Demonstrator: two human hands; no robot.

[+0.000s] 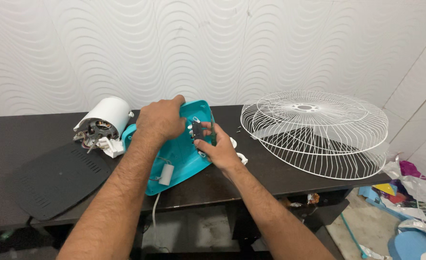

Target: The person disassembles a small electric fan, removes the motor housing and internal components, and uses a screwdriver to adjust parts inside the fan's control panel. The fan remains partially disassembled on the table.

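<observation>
I have the teal fan base shell [181, 154] tipped up on its edge at centre frame, resting on the dark surface [11, 139], with its hollow inside facing me. My left hand [161, 120] is clamped over the shell's upper left rim to keep it steady. My right hand [217, 147] is closed around a small dark switch block [197, 130] and what looks like a green-handled screwdriver [213, 135] at the shell's upper right; the tool's tip is hidden, so I cannot tell whether it is seated on a screw.

To do this well, I judge the left hand should hold firm so the shell does not rock. The right hand should work squarely and with light pressure, since the plastic posts would crack easily. A white capacitor [166, 174] hangs on thin wires at lower centre of the shell, and a white cord [154, 212] drops off the surface edge; neither should be tugged.

At left sit the white motor housing [102, 120] and a black vented bottom plate [56, 180]. The white wire fan guard [316, 132] lies at right, well apart.
</observation>
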